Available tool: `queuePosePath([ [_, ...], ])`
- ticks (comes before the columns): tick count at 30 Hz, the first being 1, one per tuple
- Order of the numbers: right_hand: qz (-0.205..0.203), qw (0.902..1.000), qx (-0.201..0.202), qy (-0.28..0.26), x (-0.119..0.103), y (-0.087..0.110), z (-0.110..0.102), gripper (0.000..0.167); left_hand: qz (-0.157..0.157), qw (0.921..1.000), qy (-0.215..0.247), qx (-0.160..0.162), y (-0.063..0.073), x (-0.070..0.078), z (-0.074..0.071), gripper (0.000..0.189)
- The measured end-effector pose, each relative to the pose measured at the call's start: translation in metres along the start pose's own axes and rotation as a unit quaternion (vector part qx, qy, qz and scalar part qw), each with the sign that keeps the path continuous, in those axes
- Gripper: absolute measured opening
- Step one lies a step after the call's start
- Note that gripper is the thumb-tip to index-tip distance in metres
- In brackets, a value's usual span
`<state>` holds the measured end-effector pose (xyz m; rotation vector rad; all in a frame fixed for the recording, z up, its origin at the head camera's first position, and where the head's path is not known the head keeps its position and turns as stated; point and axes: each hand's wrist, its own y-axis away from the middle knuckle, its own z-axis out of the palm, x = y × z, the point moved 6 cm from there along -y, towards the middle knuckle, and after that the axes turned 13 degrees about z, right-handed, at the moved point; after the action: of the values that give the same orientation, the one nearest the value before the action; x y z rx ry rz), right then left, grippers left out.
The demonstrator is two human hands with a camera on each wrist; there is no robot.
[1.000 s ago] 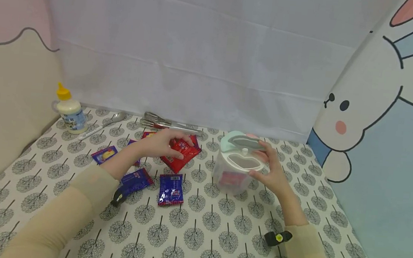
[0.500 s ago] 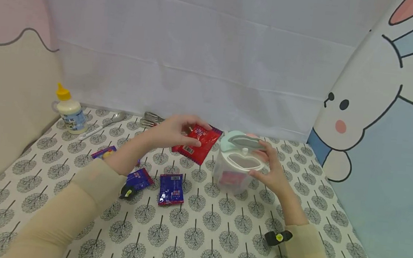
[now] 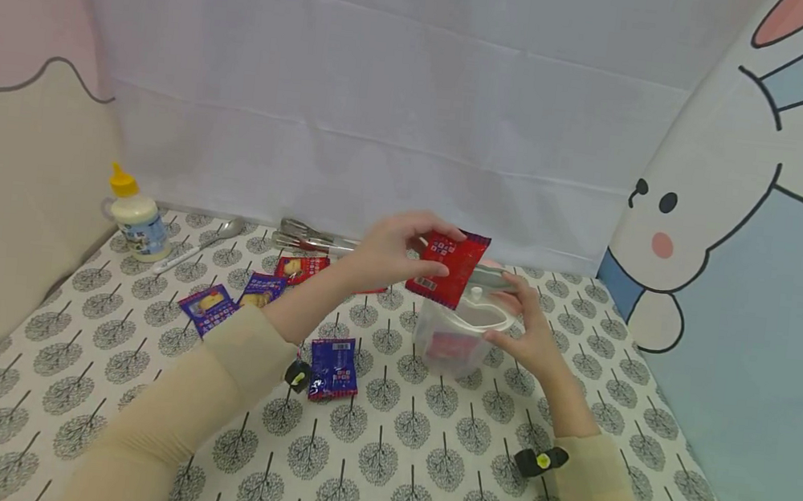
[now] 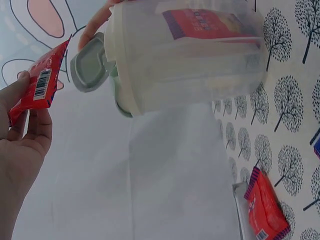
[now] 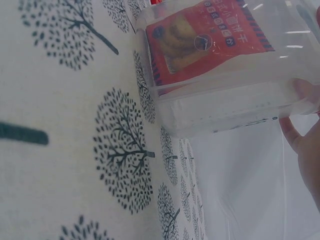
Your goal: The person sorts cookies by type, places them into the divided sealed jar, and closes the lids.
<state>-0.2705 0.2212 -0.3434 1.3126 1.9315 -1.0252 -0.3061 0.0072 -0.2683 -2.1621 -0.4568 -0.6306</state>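
Note:
My left hand [image 3: 394,251] pinches a red biscuit packet [image 3: 456,272] between thumb and fingers, holding it up just over the mouth of a clear plastic container [image 3: 443,359]. That container stands on the table with its green flap [image 3: 489,277] raised and a heart-shaped opening exposed. One red packet [image 5: 200,42] lies inside, seen through the wall. My right hand [image 3: 537,338] grips the container's top from the right, thumb at the front rim and fingers at the flap. In the left wrist view the held packet [image 4: 44,80] is beside the raised flap [image 4: 90,70].
Several blue packets [image 3: 334,369] and red ones [image 3: 301,268] lie on the tree-print cloth at centre and left. Metal tongs [image 3: 301,235] lie along the back, partly behind the left arm. A spoon [image 3: 202,246] and a yellow-capped bottle [image 3: 141,224] are at the back left.
My left hand has lifted a red packet off the table and carried it right and up to the container. The right hand has kept its place on the container.

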Motion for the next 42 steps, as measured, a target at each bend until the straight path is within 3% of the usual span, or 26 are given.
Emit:
queuePosePath([
  [4, -0.001, 0.9999, -0.011, -0.012, 0.0, -0.001, 0.001, 0.087, 0.027, 0.9993, 0.013, 0.021, -0.011, 0.005, 0.015, 0.043],
  [9, -0.001, 0.9995, -0.023, -0.022, 0.001, -0.003, 0.001, 0.085, 0.084, 0.9953, 0.024, 0.041, -0.019, 0.009, 0.031, 0.042],
  [13, 0.012, 0.9995, -0.025, -0.017, 0.003, -0.003, 0.002, 0.084, 0.116, 0.9919, 0.015, 0.05, -0.02, 0.007, 0.043, 0.04],
  [19, 0.029, 0.9991, -0.025, -0.018, 0.006, -0.003, 0.002, 0.087, 0.135, 0.9894, -0.014, 0.051, -0.014, -0.002, 0.055, 0.04],
  [27, 0.025, 0.9995, -0.019, -0.008, 0.005, -0.002, 0.001, 0.089, 0.131, 0.9911, -0.018, 0.013, -0.005, -0.001, 0.059, 0.047],
  [33, 0.017, 0.9995, -0.021, -0.013, 0.004, -0.001, 0.001, 0.086, 0.114, 0.9918, -0.015, -0.057, 0.003, -0.005, 0.07, 0.059],
  [38, 0.0, 0.9998, -0.018, -0.005, 0.003, -0.001, 0.001, 0.086, 0.089, 0.9901, -0.043, -0.099, 0.011, -0.008, 0.077, 0.062],
  [42, 0.0, 0.9999, -0.015, -0.002, 0.003, -0.001, 0.001, 0.087, 0.106, 0.9865, -0.064, -0.107, 0.016, -0.004, 0.076, 0.062],
])
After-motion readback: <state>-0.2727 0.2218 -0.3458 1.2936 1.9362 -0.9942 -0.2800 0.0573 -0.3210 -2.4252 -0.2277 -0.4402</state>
